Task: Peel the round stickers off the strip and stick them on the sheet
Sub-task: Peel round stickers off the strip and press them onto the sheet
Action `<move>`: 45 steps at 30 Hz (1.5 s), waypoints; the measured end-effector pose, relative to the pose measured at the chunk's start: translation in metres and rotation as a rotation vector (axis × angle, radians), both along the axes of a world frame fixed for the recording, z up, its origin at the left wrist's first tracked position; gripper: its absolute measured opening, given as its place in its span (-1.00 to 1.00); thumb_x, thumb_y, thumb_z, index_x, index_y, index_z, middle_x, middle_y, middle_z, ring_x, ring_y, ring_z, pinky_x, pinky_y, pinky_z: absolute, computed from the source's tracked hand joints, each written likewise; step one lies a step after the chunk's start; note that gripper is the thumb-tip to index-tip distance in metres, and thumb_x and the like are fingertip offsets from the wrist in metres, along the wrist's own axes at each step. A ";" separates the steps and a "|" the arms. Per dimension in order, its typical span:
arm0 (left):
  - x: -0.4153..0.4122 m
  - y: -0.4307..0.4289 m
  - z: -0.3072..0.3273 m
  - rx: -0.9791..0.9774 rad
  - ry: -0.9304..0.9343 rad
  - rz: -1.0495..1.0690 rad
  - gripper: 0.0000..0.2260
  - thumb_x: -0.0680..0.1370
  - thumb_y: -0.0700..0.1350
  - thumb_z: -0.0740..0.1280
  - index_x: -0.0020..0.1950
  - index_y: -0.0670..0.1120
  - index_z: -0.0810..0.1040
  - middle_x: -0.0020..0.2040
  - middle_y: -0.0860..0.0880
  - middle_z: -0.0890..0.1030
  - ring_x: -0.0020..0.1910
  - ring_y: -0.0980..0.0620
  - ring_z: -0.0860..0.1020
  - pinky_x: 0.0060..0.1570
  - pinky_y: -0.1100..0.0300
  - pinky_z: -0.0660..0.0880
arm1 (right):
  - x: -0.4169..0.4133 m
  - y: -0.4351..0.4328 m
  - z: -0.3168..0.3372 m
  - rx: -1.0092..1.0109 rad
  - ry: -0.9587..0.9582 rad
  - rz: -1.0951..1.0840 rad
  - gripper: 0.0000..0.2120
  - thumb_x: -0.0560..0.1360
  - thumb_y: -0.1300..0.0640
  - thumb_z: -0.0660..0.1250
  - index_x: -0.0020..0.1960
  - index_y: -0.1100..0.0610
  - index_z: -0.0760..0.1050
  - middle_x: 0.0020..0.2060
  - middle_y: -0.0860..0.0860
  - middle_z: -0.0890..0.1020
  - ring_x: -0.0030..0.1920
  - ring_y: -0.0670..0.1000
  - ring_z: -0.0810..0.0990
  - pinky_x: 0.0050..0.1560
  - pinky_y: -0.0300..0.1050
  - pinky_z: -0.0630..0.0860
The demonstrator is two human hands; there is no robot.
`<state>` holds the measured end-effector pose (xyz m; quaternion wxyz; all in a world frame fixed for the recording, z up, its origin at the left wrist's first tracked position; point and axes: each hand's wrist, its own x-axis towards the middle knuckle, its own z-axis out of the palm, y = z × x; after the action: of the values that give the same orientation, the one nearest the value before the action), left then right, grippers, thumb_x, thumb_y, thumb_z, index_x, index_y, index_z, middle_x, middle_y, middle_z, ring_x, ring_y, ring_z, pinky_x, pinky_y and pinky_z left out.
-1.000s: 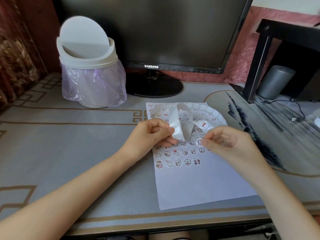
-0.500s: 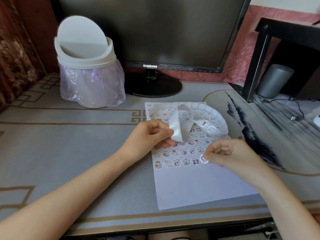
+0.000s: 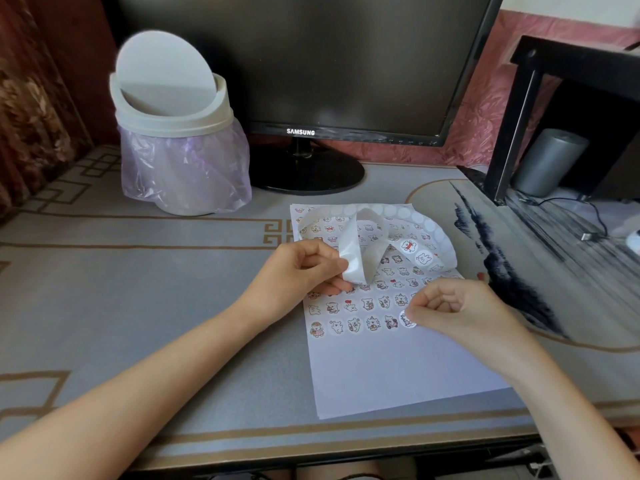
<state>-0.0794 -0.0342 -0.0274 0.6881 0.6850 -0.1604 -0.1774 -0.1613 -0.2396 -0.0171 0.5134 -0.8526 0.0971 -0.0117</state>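
A white sheet [image 3: 398, 368] lies on the desk, its upper half filled with rows of several small round cartoon stickers. Over its far end curls the long backing strip [image 3: 429, 230], mostly bare, with two stickers [image 3: 415, 252] on its right part. My left hand [image 3: 301, 268] pinches the strip's near end above the sheet's left side. My right hand [image 3: 457, 306], fingers curled, holds one round sticker [image 3: 404, 319] by its edge against the sheet, at the right end of the lowest row.
A white swing-lid bin [image 3: 173, 133] with a purple bag stands at the back left. A black monitor [image 3: 311, 64] is behind the sheet. A black shelf frame [image 3: 519, 116], a grey cylinder [image 3: 547, 161] and a cable [image 3: 595, 223] are at the right.
My right hand carried a sticker from beside the strip down and toward me to the lowest row on the sheet. My left hand kept its hold on the strip.
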 end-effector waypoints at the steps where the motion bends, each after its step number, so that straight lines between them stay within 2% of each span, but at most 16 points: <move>1: 0.000 0.000 0.000 0.001 0.001 0.000 -0.93 0.53 -0.25 0.32 -0.14 -0.24 0.52 -0.24 -0.19 0.68 -0.26 0.02 0.66 -0.18 0.30 0.58 | 0.000 0.000 -0.001 -0.004 -0.008 -0.001 -0.87 0.34 0.31 0.47 -0.31 0.14 0.59 -0.41 0.01 0.59 -0.39 -0.10 0.46 -0.34 -0.38 0.40; 11: 0.000 0.000 0.000 0.018 0.001 0.006 -0.91 0.53 -0.23 0.33 -0.10 -0.27 0.53 -0.20 -0.22 0.68 -0.23 0.00 0.66 -0.16 0.30 0.58 | 0.001 0.000 -0.008 -0.102 -0.059 -0.002 -0.87 0.33 0.28 0.48 -0.31 0.11 0.58 -0.50 -0.09 0.55 -0.48 -0.20 0.40 -0.40 -0.36 0.36; 15: -0.001 0.000 0.001 0.033 -0.017 0.005 -0.92 0.53 -0.23 0.32 -0.16 -0.21 0.52 -0.24 -0.18 0.69 -0.27 0.04 0.65 -0.18 0.33 0.57 | 0.000 -0.002 -0.010 -0.079 -0.075 0.000 -0.88 0.32 0.25 0.50 -0.30 0.12 0.58 -0.50 -0.10 0.54 -0.47 -0.17 0.37 -0.41 -0.38 0.33; 18: -0.001 0.000 0.000 0.023 -0.010 0.004 -0.92 0.53 -0.24 0.32 -0.14 -0.24 0.52 -0.24 -0.19 0.68 -0.28 0.06 0.65 -0.22 0.35 0.56 | -0.001 -0.004 -0.011 -0.071 -0.093 0.002 -0.84 0.31 0.23 0.51 -0.23 0.08 0.53 -0.49 -0.07 0.52 -0.49 -0.15 0.34 -0.44 -0.37 0.30; 26: -0.001 0.000 0.000 0.026 -0.011 0.008 -0.91 0.53 -0.25 0.32 -0.10 -0.28 0.52 -0.23 -0.20 0.68 -0.28 0.07 0.66 -0.22 0.35 0.56 | 0.001 -0.010 -0.015 -0.053 -0.117 -0.008 -0.82 0.38 0.26 0.46 -0.20 0.05 0.49 -0.47 -0.05 0.54 -0.43 -0.06 0.37 -0.33 -0.15 0.33; 30: 0.000 0.000 0.000 0.034 -0.014 0.008 -0.89 0.54 -0.24 0.32 -0.08 -0.30 0.52 -0.21 -0.23 0.68 -0.28 0.06 0.66 -0.20 0.34 0.56 | 0.002 -0.008 -0.014 -0.022 -0.124 -0.008 -0.83 0.34 0.18 0.50 -0.22 0.08 0.50 -0.48 -0.06 0.55 -0.45 -0.10 0.35 -0.39 -0.26 0.30; 34: 0.000 0.000 -0.001 0.034 -0.013 0.008 -0.89 0.54 -0.24 0.32 -0.08 -0.31 0.52 -0.19 -0.24 0.68 -0.28 0.06 0.66 -0.22 0.35 0.55 | 0.002 -0.008 -0.016 -0.032 -0.132 -0.006 -0.80 0.32 0.22 0.51 -0.22 0.08 0.49 -0.52 -0.07 0.50 -0.51 -0.17 0.31 -0.46 -0.35 0.27; 39: -0.001 0.000 0.000 0.036 -0.014 0.007 -0.90 0.54 -0.23 0.32 -0.09 -0.29 0.52 -0.19 -0.24 0.68 -0.26 0.05 0.66 -0.21 0.34 0.56 | 0.002 -0.011 -0.016 -0.042 -0.131 -0.002 -0.82 0.35 0.22 0.50 -0.22 0.05 0.50 -0.47 -0.05 0.52 -0.44 -0.07 0.35 -0.35 -0.18 0.31; 42: 0.000 0.000 -0.001 0.033 -0.014 0.006 -0.90 0.54 -0.23 0.32 -0.10 -0.27 0.52 -0.20 -0.23 0.68 -0.26 0.04 0.66 -0.20 0.33 0.56 | 0.001 -0.012 -0.015 -0.040 -0.096 0.030 -0.78 0.29 0.20 0.54 -0.19 0.06 0.50 -0.45 -0.06 0.49 -0.42 -0.06 0.36 -0.34 -0.19 0.32; 45: 0.000 0.000 -0.001 0.025 -0.010 0.005 -0.91 0.54 -0.23 0.32 -0.10 -0.27 0.52 -0.20 -0.23 0.68 -0.26 0.04 0.66 -0.21 0.34 0.56 | 0.001 -0.015 -0.014 -0.051 -0.081 0.048 -0.79 0.33 0.25 0.51 -0.17 0.06 0.50 -0.46 -0.09 0.49 -0.39 -0.04 0.38 -0.31 -0.19 0.34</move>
<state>-0.0792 -0.0345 -0.0285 0.6791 0.6949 -0.1600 -0.1740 -0.1604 -0.2544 -0.0310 0.4950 -0.8664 0.0553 -0.0365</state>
